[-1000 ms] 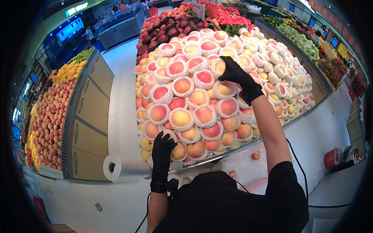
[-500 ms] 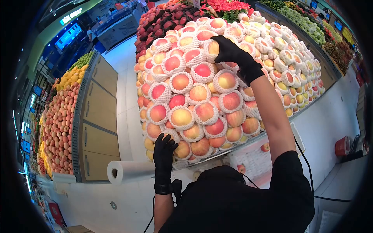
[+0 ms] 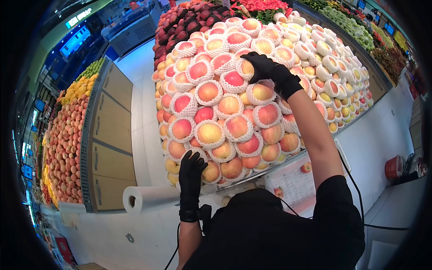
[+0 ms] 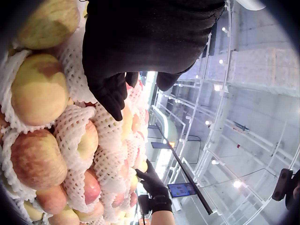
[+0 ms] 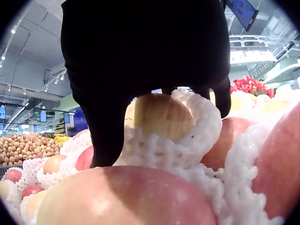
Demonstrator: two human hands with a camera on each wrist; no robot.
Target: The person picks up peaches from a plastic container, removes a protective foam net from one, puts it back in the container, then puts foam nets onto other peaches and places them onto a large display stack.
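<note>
A large pile of apples, many in white foam nets, fills the stand before me. My right hand, in a black glove, grips a yellowish apple in its foam net near the upper middle of the pile. In the right wrist view its thumb and fingers come down on either side of this apple, close among its neighbours. My left hand, also black-gloved, rests at the pile's near left corner with loosely bent fingers. Its fingertips lie against the netted apples there, holding none.
A roll of clear plastic bags sticks out at the near left corner. Below the front edge lies a white tray with loose apples. Dark red fruit and red flowers stand behind; a peach stand is across the left aisle.
My right hand has moved the gripped apple slightly left and away from me, then back down among the netted apples. My left hand stays at the near corner; the head view has shifted slightly.
</note>
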